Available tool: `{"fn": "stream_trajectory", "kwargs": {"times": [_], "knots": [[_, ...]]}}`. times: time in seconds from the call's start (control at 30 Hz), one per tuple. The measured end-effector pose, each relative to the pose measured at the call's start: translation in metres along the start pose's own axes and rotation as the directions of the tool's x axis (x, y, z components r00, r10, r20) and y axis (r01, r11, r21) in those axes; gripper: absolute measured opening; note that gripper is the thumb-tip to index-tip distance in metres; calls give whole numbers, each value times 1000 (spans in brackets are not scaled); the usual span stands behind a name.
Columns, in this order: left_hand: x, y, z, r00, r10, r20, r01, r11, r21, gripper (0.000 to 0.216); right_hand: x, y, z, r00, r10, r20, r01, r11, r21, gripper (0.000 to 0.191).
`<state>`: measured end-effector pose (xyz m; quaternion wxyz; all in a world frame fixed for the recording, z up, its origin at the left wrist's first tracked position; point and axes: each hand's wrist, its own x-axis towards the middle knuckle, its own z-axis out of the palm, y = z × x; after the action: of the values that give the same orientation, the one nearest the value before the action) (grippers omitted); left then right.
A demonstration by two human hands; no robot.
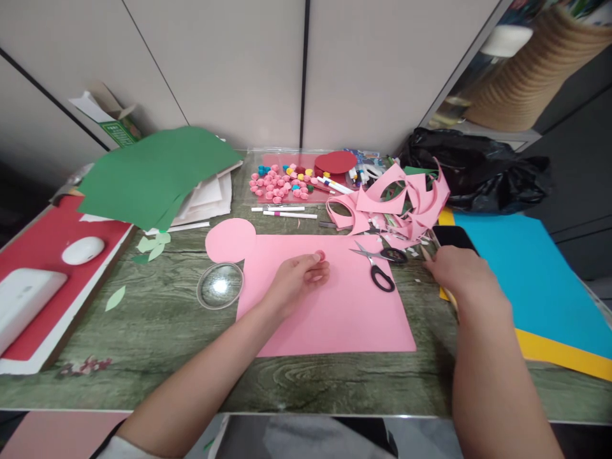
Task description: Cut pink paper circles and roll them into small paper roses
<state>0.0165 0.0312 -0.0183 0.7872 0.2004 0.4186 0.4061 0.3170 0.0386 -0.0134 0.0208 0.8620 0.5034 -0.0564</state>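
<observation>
My left hand (299,280) is over the pink paper sheet (335,319), pinching a small pink paper roll (320,255) between thumb and forefinger. My right hand (461,271) is closed around a thin light-brown stick (450,297), beside a black phone (454,238); its fingers are mostly turned away from me. Black-handled scissors (381,271) lie with blades parted on the right part of the sheet. At the sheet's upper left corner rests a pink paper circle (231,240), with a clear round tape roll (220,286) just below it.
Pink paper offcuts (401,197) heap behind the scissors. A clear tray (248,191) bears several rolled pink paper flowers (277,185). Blue paper (545,274) lies at right near a black plastic bag (473,169). Green paper (153,166) and a red board (43,248) occupy the left.
</observation>
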Motion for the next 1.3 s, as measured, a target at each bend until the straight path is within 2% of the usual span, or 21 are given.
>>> {"fn": "stream_trajectory", "kwargs": {"times": [0.1,0.2,0.23,0.3,0.37,0.4,0.47,0.53,0.63,0.7,0.73,0.8,0.9,0.97,1.03,1.1,1.17,1.3], "knots": [[0,-1,0,1000,17,1,-17,1000,24,21,-2,-5,-7,999,40,-13,-41,999,-35,25],[-1,-1,0,1000,21,9,-22,999,42,24,-10,-17,-21,984,85,-155,-86,996,-1,42],[-1,-1,0,1000,21,16,-21,999,47,24,-14,-24,-26,964,62,-258,-44,996,74,41],[-2,-1,0,999,22,27,-24,998,54,24,-26,-41,-31,924,-64,-377,183,940,288,31],[-3,-1,1,999,31,32,-33,997,64,24,-42,-60,-31,921,-192,-340,359,757,546,25],[-3,-1,1,999,39,31,-41,996,73,24,-50,-70,-29,925,-254,-281,379,630,678,26],[-4,-1,2,998,59,29,-62,993,101,23,-66,-87,-24,893,-421,-160,328,367,870,29],[-4,-1,3,996,89,24,-91,987,131,23,-78,-99,-18,832,-551,-64,199,189,962,21],[-3,-2,3,990,136,39,-140,979,146,23,-85,-104,-13,697,-716,28,-41,0,999,13],[-3,-3,2,988,143,61,-150,980,131,23,-86,-103,-11,634,-773,17,-161,-109,981,15],[-2,-4,1,989,133,71,-141,983,121,24,-85,-102,-11,624,-781,-5,-191,-159,969,17],[-2,-4,1,991,104,78,-112,988,102,26,-85,-101,-10,645,-761,-63,-172,-226,959,18],[-2,-3,1,995,73,67,-78,993,83,26,-88,-101,-8,735,-654,-182,21,-246,969,15],[-3,-2,2,996,73,53,-77,994,80,24,-91,-101,-6,789,-544,-284,216,-188,958,10],[-3,-2,2,997,69,45,-73,994,81,23,-94,-101,-4,797,-449,-405,418,-74,905,8],[-3,-2,3,997,69,43,-72,994,77,23,-96,-99,-3,751,-419,-510,582,57,811,10],[-3,-3,3,996,79,46,-82,994,70,23,-96,-97,-2,674,-452,-584,698,133,703,14],[-2,-3,3,994,97,49,-99,994,50,23,-96,-96,-4,509,-540,-670,831,106,546,15]]}}
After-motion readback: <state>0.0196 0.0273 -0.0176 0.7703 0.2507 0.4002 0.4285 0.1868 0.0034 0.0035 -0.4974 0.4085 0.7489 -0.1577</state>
